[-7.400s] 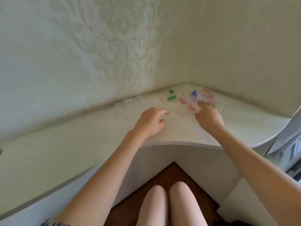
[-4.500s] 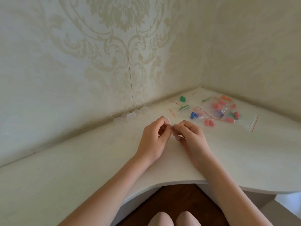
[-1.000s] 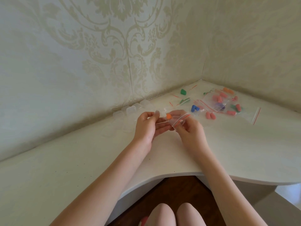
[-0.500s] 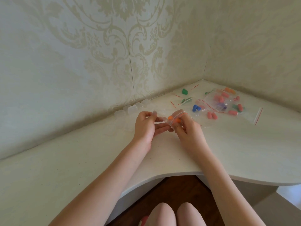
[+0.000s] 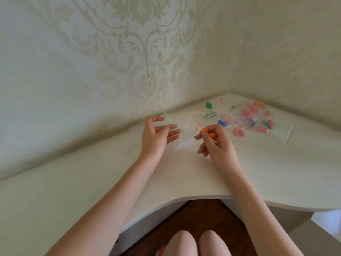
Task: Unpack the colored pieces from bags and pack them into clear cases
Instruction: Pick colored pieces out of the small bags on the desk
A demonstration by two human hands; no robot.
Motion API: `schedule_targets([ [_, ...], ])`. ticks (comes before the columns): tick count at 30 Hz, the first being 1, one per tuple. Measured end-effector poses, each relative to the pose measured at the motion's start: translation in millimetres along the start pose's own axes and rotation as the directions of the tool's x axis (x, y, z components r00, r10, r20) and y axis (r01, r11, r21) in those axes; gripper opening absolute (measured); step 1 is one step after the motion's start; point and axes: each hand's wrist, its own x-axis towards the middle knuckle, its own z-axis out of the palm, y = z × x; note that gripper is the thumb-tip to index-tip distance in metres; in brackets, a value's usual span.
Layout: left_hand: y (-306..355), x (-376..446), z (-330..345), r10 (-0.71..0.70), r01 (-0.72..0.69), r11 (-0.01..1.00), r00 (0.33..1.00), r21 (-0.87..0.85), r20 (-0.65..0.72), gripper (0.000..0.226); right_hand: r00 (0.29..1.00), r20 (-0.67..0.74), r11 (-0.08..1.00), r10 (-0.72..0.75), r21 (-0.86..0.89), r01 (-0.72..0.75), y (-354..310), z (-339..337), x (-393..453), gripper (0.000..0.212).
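Two bare forearms seen, no sleeves worn. Left hand (image 5: 156, 134) and right hand (image 5: 215, 143) uncovered; no rings, watch or bracelets seen. Nails short, polish not discernible. Bare knees (image 5: 199, 242) seen at bottom edge; legs uncovered. Clothing not visible in frame.

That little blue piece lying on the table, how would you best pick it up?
Probably from above: the blue piece lies flat on the table, bags beside it. Pinch its two long sides with fingertip and thumb; it looks too small for a fuller grip.
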Motion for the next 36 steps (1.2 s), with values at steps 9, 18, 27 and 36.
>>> schedule_targets([
  [9, 2.7, 2.1, -7.2, 0.114, -0.118, 0.988, 0.992, 0.097, 0.047, 0.028, 0.983, -0.118, 0.990, 0.138, 0.006, -0.138, 7.9, -2.8, 6.5, 0.037],
  [18, 8.4, -8.9, -6.8, 0.080, -0.105, 0.989, 0.973, 0.107, 0.216, 0.033, 0.991, -0.083, 0.965, 0.103, -0.233, -0.120, 8.4, 1.7, 8.2, 0.032],
  [27, 38.8, -17.2, -35.7, -0.010, -0.019, 0.985, 0.986, 0.171, 0.167, 0.008, 0.991, 0.131, 0.931, 0.007, -0.362, 0.042, -11.1, 38.3, 17.4, 0.036],
  [36, 56.9, -10.9, -180.1, 0.407, 0.093, 0.514, 0.849, 0.853, -0.338, 0.029, 0.956, 0.286, 0.831, -0.063, -0.515, 0.209, -12.8, 57.7, 29.7, 0.025],
])
